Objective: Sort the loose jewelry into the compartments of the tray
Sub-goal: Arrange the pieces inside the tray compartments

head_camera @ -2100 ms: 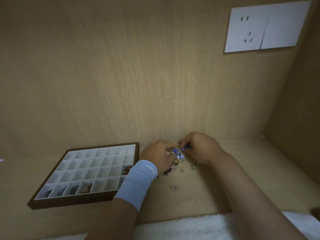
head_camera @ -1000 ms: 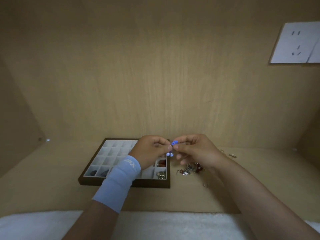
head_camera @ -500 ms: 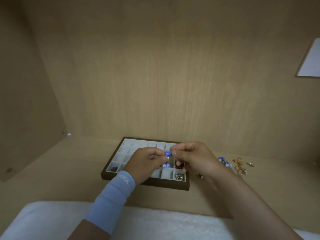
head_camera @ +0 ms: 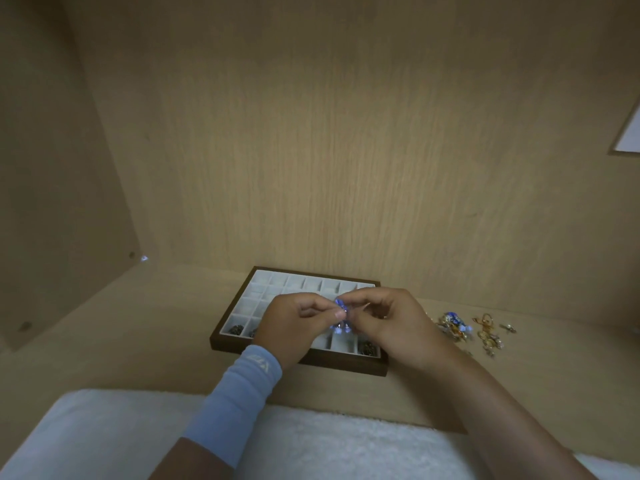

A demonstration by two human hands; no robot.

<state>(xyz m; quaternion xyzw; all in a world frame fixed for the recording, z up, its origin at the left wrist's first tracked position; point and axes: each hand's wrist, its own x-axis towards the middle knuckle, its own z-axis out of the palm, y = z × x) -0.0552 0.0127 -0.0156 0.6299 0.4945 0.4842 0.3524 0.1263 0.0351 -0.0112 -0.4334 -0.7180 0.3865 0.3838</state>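
The counter (head_camera: pixel 138 341) left of the compartment tray (head_camera: pixel 298 358) is bare up to the side panel. Left hand (head_camera: pixel 294 327), wrist in a light-blue sleeve (head_camera: pixel 239 393), and right hand (head_camera: pixel 391 323) meet above the tray's near rows, fingertips pinched together on a blue beaded piece (head_camera: pixel 341 315). Loose jewelry (head_camera: pixel 471 329) lies on the counter right of the tray, near the back wall.

Left of tray (head_camera: pixel 239 344) bare shelf, free passage; right of tray loose jewelry pile (head_camera: pixel 471 329) blocks; wall close behind.
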